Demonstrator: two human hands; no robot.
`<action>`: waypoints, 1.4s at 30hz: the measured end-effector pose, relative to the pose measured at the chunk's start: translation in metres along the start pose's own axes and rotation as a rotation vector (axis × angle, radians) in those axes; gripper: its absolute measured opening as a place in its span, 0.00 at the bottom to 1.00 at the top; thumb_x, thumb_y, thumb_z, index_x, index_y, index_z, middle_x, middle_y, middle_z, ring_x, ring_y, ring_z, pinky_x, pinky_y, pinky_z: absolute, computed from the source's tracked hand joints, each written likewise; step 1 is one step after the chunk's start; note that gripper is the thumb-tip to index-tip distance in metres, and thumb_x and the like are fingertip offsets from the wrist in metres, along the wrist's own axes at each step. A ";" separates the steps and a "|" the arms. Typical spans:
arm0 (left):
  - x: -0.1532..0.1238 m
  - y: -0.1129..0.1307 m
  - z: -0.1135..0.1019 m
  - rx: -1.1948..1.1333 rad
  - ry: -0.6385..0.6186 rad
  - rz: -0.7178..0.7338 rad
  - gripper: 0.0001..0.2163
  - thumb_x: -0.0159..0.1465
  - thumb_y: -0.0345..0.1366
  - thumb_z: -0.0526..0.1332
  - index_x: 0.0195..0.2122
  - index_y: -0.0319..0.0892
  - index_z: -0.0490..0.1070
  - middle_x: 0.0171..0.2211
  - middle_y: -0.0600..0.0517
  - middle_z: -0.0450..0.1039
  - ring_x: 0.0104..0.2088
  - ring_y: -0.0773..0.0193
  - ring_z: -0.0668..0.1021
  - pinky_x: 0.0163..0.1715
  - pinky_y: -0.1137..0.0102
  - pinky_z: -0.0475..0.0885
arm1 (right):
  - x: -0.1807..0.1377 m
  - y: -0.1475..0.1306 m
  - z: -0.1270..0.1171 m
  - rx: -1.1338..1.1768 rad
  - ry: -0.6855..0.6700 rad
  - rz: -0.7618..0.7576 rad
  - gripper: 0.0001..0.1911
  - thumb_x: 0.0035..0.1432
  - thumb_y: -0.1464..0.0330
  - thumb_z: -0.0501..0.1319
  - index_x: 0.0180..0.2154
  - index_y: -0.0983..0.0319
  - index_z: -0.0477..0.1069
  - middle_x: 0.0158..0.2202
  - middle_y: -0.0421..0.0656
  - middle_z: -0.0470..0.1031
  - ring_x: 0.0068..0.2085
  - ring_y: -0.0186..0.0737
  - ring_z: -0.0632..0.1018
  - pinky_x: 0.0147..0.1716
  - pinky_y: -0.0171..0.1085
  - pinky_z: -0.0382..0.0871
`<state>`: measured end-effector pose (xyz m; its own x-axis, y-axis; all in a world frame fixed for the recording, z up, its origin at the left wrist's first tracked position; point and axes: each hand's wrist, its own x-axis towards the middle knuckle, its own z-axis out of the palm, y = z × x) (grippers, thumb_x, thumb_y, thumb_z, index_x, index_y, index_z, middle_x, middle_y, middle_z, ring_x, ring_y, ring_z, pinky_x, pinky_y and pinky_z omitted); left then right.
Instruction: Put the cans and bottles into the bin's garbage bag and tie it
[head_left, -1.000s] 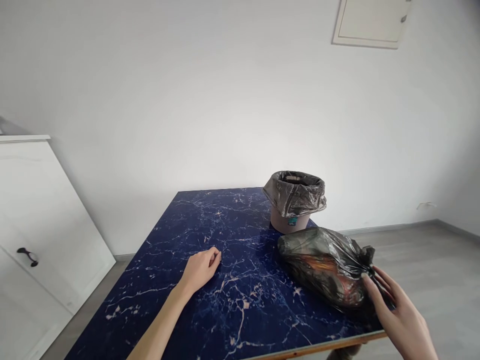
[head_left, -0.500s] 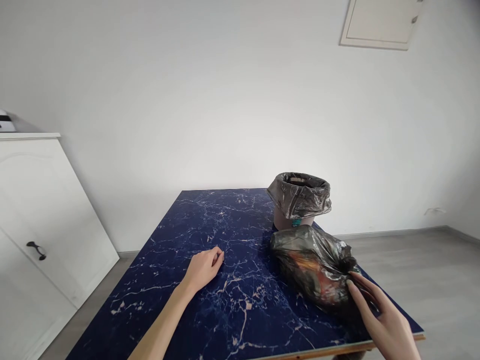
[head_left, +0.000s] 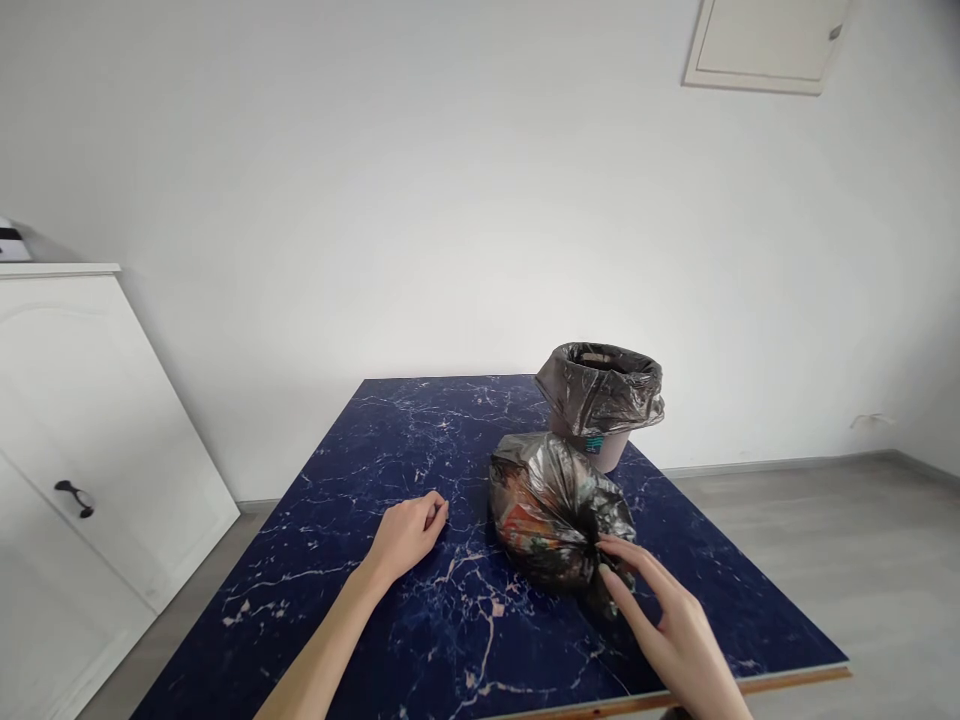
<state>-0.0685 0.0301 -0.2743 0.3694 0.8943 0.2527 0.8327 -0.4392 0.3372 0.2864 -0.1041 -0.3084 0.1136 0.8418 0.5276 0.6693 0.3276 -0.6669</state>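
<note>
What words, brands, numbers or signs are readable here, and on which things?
No text is readable.
Small teal label on the round, pale grey-pink bin: any print is too small to read.
Translucent black plastic bag: red and orange show through, without legible lettering.

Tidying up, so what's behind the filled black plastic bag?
Behind the black plastic bag stands a bin with a dark liner; the bag covers part of the bin's lower body.
</note>
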 end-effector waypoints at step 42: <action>-0.016 0.069 0.026 -0.035 0.241 0.410 0.07 0.74 0.39 0.59 0.50 0.47 0.73 0.60 0.42 0.65 0.63 0.47 0.67 0.61 0.51 0.69 | -0.012 -0.031 0.056 0.127 -0.183 0.054 0.19 0.76 0.56 0.53 0.60 0.55 0.67 0.25 0.34 0.73 0.23 0.38 0.75 0.27 0.33 0.68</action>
<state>-0.0058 -0.0120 -0.2785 0.5547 0.6033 0.5730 0.6228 -0.7577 0.1948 0.2237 -0.1007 -0.3238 0.0041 0.9197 0.3926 0.5667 0.3214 -0.7587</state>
